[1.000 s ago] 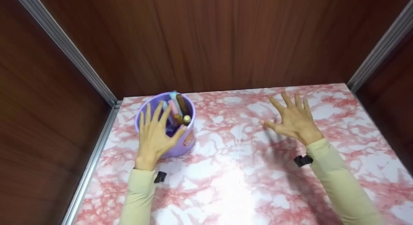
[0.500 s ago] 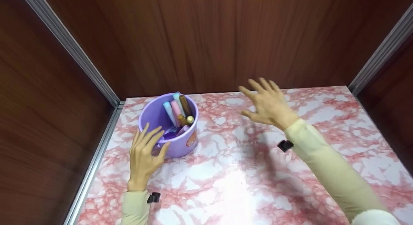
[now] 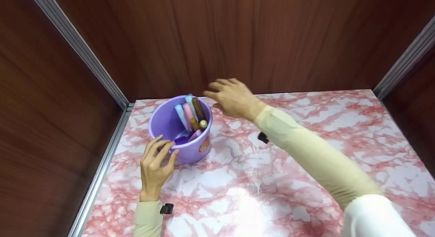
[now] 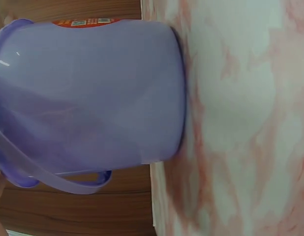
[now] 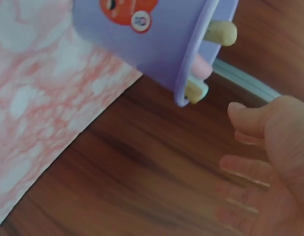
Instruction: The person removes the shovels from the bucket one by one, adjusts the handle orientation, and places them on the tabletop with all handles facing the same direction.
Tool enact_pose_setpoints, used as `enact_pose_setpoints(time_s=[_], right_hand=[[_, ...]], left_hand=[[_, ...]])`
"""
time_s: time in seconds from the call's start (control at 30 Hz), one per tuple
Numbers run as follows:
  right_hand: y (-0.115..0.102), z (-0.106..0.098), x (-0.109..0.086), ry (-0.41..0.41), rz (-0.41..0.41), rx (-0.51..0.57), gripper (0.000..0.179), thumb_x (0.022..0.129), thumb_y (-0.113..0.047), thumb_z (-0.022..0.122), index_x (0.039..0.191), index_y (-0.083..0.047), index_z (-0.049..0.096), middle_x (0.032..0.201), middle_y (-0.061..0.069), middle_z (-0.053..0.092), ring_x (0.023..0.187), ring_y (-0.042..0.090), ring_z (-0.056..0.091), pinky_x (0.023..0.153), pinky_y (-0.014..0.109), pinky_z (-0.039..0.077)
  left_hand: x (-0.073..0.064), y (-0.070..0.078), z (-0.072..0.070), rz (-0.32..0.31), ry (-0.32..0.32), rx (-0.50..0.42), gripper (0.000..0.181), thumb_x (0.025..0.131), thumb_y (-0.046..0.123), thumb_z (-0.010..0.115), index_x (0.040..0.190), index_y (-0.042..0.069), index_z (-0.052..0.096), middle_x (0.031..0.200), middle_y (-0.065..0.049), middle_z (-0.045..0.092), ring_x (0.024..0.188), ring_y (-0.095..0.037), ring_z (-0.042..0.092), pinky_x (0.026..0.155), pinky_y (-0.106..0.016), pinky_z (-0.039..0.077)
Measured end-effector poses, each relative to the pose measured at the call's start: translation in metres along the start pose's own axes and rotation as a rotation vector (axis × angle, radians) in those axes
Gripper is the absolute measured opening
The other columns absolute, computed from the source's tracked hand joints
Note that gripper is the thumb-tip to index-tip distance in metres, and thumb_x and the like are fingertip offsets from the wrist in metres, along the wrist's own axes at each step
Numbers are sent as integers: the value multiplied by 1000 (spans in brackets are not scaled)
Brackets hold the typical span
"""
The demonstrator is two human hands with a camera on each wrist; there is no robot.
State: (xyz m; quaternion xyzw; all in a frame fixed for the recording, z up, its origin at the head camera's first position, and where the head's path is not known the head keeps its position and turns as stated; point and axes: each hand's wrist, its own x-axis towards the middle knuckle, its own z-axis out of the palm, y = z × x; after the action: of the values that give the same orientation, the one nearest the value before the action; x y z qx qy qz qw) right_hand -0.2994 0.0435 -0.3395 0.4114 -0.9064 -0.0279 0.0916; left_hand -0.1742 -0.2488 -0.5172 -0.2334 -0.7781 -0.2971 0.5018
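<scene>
A purple bucket [image 3: 190,152] stands at the back left of the table, its hanging handle [image 4: 68,184] visible in the left wrist view. Several rounded sticks, light blue, pink [image 3: 188,114] and brown [image 3: 197,107], lean inside, above a dark purple item [image 3: 181,140] of unclear kind. My left hand [image 3: 154,167] holds the bucket's near-left rim with bent fingers, thumb on the near side. Above the right back of the bucket hovers my right hand [image 3: 236,99]. Its fingers are loosely curved and hold nothing; in the right wrist view they are apart from the sticks.
Red-and-white marbled paper covers the table [image 3: 289,182]. A brown wood panel [image 3: 238,39] rises behind, with more panels at both sides. Metal rails [image 3: 81,53] run along the corners. A small black camera mount sits at each wrist.
My right hand has swept left from the table's right side to above the bucket. My left hand has drawn back from over the bucket's opening to its near rim.
</scene>
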Motion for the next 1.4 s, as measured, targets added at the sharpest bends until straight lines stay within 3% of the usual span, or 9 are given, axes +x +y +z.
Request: enact_pose_setpoints(time_s=[0.17, 0.37, 0.6, 0.8, 0.93, 1.03, 1.2, 1.4], right_hand=[[-18, 4, 29, 9, -118, -30, 40, 107, -17, 62, 147, -25, 65, 158, 6, 58, 149, 31, 51, 120, 51, 47], [-34, 19, 55, -7, -276, -136, 37, 105, -13, 64, 139, -25, 72, 154, 3, 62, 148, 26, 52, 116, 44, 51], [-48, 30, 75, -90, -406, -210, 29, 103, -19, 68, 131, -24, 77, 156, -1, 60, 153, 25, 47, 123, 44, 45], [-50, 39, 88, -105, -488, -150, 20, 95, -18, 74, 111, -23, 84, 130, -5, 76, 148, 24, 53, 124, 41, 43], [-52, 50, 93, -95, -519, -186, 15, 92, -20, 74, 101, -23, 85, 113, -3, 81, 133, 22, 64, 119, 36, 47], [-53, 56, 94, -98, -521, -233, 14, 92, -22, 73, 100, -24, 85, 107, -1, 82, 121, 22, 68, 113, 36, 50], [-56, 57, 94, -130, -504, -297, 16, 90, -29, 74, 102, -25, 85, 110, -1, 81, 115, 21, 67, 111, 34, 50], [-57, 54, 95, -154, -478, -384, 20, 93, -31, 70, 106, -25, 85, 116, -3, 79, 115, 19, 63, 108, 35, 52]], left_hand=[[-3, -4, 9, 11, 104, -18, 29, 92, 28, 84, 104, 1, 83, 101, -18, 77, 110, -47, 72, 106, -43, 57], [-2, -2, 18, 18, 195, -22, 31, 92, 29, 85, 95, -2, 82, 92, -20, 76, 101, -49, 72, 99, -54, 59], [2, 4, 19, 27, 237, -19, 31, 92, 27, 85, 93, -3, 82, 89, -21, 75, 96, -50, 72, 96, -55, 60], [1, 1, 20, 24, 232, -25, 31, 92, 28, 86, 94, -3, 82, 90, -20, 75, 97, -49, 72, 98, -43, 60], [-3, -2, 21, 19, 222, -21, 31, 92, 29, 85, 94, -2, 82, 91, -20, 76, 98, -48, 72, 99, -39, 60], [-5, -2, 22, 16, 221, -21, 32, 92, 30, 85, 95, -2, 82, 91, -20, 76, 98, -48, 72, 100, -49, 60], [-6, 0, 21, 6, 222, -24, 33, 93, 30, 85, 94, -3, 82, 92, -19, 76, 99, -48, 72, 99, -66, 56], [-3, -1, 21, 7, 225, -30, 32, 92, 28, 85, 94, -3, 82, 91, -20, 76, 98, -49, 72, 98, -58, 58]])
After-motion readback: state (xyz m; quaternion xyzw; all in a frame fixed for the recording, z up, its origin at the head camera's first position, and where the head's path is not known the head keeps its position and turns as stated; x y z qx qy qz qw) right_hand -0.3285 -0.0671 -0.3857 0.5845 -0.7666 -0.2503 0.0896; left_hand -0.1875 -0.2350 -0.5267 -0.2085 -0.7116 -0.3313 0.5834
